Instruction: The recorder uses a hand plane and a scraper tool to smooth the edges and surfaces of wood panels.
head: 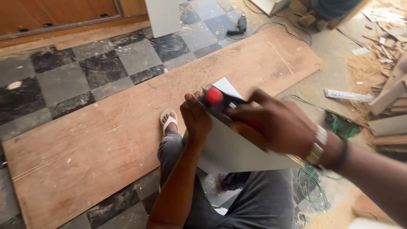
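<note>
Over the plywood sheet (106, 140) on the floor, the left hand (196, 116) clasped the hand plane's red knob (214, 96), the right hand (275, 127) wrapped its rear, planing a white panel's (237, 152) edge.

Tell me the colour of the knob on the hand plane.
Red; the knob shows in the head view, beside the left hand.

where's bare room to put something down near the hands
Free: the long plywood sheet left of the sandalled foot, and its far end toward the drill. Crowded: right side, with wood offcuts, sawdust and green cable; both hands work a hand plane on the white panel.
</note>
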